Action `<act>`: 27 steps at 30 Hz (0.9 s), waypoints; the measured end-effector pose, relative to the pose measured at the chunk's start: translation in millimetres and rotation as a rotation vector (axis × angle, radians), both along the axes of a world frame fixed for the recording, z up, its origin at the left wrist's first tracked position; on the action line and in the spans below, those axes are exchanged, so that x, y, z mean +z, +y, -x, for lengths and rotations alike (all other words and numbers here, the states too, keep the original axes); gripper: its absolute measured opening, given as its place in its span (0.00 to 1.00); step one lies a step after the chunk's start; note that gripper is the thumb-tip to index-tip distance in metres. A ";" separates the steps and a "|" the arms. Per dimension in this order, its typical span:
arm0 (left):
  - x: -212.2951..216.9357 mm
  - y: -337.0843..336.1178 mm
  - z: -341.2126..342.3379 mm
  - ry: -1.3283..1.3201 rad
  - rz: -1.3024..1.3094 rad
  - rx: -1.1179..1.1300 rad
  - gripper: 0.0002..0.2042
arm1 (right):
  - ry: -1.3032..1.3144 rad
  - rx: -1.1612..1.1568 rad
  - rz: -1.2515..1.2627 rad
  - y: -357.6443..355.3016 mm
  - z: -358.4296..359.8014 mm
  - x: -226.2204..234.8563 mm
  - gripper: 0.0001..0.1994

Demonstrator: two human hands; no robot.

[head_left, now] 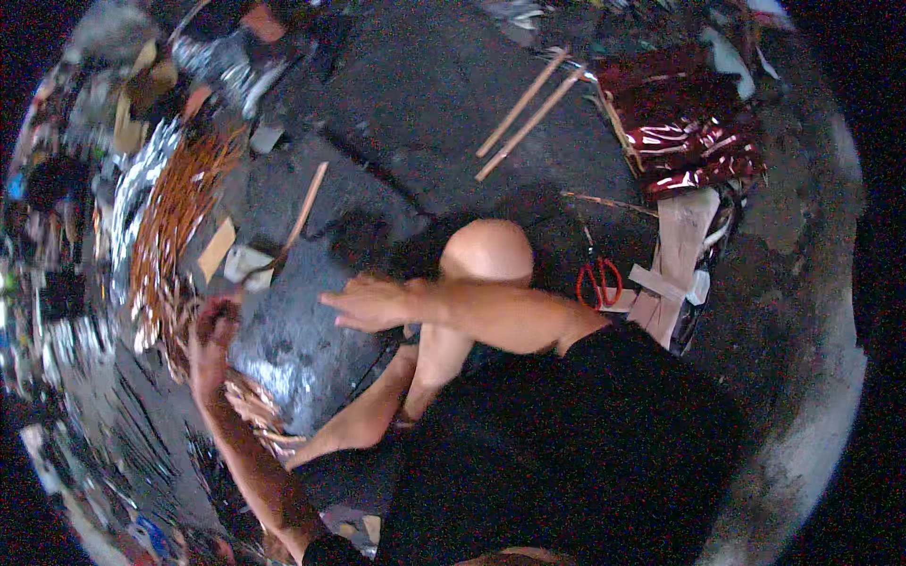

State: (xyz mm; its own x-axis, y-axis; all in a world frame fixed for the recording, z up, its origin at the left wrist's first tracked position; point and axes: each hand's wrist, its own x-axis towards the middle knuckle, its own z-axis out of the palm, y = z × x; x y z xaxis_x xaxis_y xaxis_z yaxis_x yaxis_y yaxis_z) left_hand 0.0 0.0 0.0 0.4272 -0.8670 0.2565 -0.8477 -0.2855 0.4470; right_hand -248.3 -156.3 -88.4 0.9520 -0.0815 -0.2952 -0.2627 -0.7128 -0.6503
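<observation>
I sit on a dark floor with one knee (pixel 487 249) raised. My right hand (pixel 370 303) reaches across to the left, flat and palm down, fingers spread, over a dark glittery sheet (pixel 293 349) on the floor. My left hand (pixel 213 332) stretches out to the left edge of that sheet and grips the end of a bundle of thin orange-brown sticks (pixel 175 226). More of these sticks (pixel 255 407) lie under my left forearm.
Two long wooden sticks (pixel 528 111) lie on the floor ahead, another stick (pixel 306 206) nearer. Red-handled scissors (pixel 598 279) rest beside my knee. Shiny dark red foil (pixel 684 127) and cardboard strips (pixel 675 255) are at right. Silver foil (pixel 132 193) and paper scraps crowd the left.
</observation>
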 end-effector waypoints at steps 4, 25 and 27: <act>104.2 -152.0 82.5 0.762 0.009 -0.119 0.20 | -0.657 -0.161 0.029 3.8 30.4 -78.2 0.28; -135.0 -486.7 297.6 0.567 -0.083 -0.537 0.14 | -0.458 -0.084 -0.091 -40.4 4.6 -30.6 0.12; -160.6 -475.3 304.8 0.450 -0.291 -0.495 0.15 | -0.454 -0.098 -0.092 -44.8 9.3 -33.4 0.12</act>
State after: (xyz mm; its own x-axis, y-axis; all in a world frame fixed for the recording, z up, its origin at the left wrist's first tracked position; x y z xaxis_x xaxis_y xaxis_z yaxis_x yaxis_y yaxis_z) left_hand -304.8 -475.3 -160.6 -0.0229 -0.9923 -0.1216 -0.6600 -0.0763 0.7474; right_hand -257.6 -201.2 -121.8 0.9757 -0.1699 0.1384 -0.0003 -0.6327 -0.7744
